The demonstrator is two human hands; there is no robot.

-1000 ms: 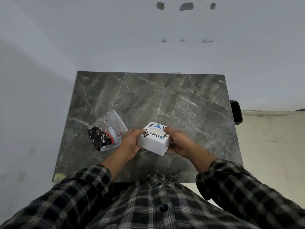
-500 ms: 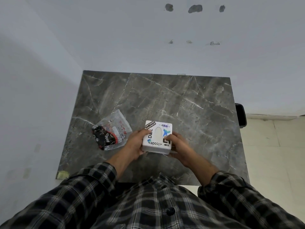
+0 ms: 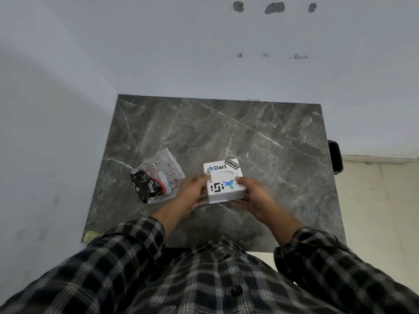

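A white box (image 3: 223, 183) with stickers reading "Dart" and "Software Engineer" and an oval hole in its top is held just above the grey marble table (image 3: 226, 132). My left hand (image 3: 192, 193) grips the box's left side, thumb on the top face. My right hand (image 3: 254, 196) grips its right side, thumb on top and fingers underneath. The sticker face points up toward the camera.
A clear plastic bag (image 3: 156, 177) holding a black and red item lies on the table just left of my left hand. A black object (image 3: 335, 158) sits off the table's right edge. White walls close the left and far sides; pale floor tiles lie to the right.
The box has been turned in both hands, so the "Dart" sticker now reads upright at the far edge. Both hands kept hold of it.
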